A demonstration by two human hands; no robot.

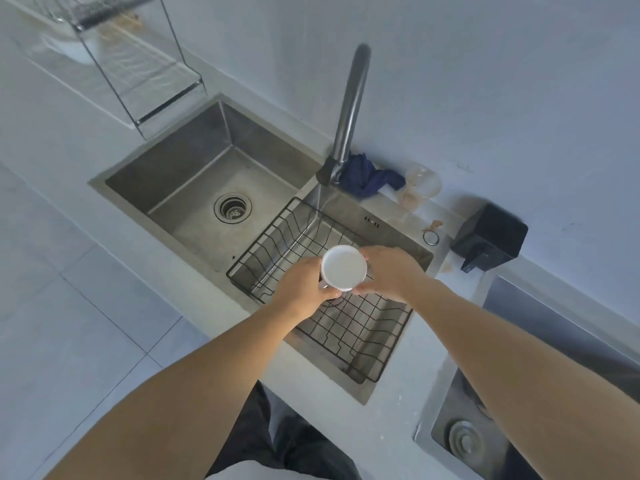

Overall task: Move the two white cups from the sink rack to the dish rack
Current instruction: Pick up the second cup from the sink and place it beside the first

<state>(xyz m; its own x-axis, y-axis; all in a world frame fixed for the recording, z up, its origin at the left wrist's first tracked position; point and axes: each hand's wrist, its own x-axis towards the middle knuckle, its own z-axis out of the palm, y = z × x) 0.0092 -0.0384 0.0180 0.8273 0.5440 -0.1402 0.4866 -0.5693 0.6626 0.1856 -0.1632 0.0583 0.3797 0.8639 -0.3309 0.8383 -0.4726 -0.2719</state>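
One white cup [344, 268] in view, held between both hands above the black wire sink rack [349, 327]. It shows a flat white disc toward the camera; whether that is the base or a filled mouth cannot be told. Its side wall is mostly hidden by the hands.

Left hand [304, 289] wraps the cup's left side, fingers curled round it; fingertips hidden behind the cup. Right hand [391, 271] presses on the right side, fingers close together against the wall; thumb not clearly seen. A second white cup is not made out for certain: something pale and metallic peeks under the left hand's fingers, too hidden to name.

Sink rack sits across the right part of the steel sink [194, 174]; its floor beneath the hands is covered. One drain [232, 207], one faucet [349, 112].

Dish rack [131, 60] stands on the counter far left of the sink, well apart from the cup; top cut off by the frame edge, contents blurred, a white shape on its lower tier not identifiable.

Behind the faucet: one blue cloth [372, 178], one clear glass item [420, 187], hard to read. One black box [490, 237] near the wall. A second basin [519, 427] at right, cut off by the frame.
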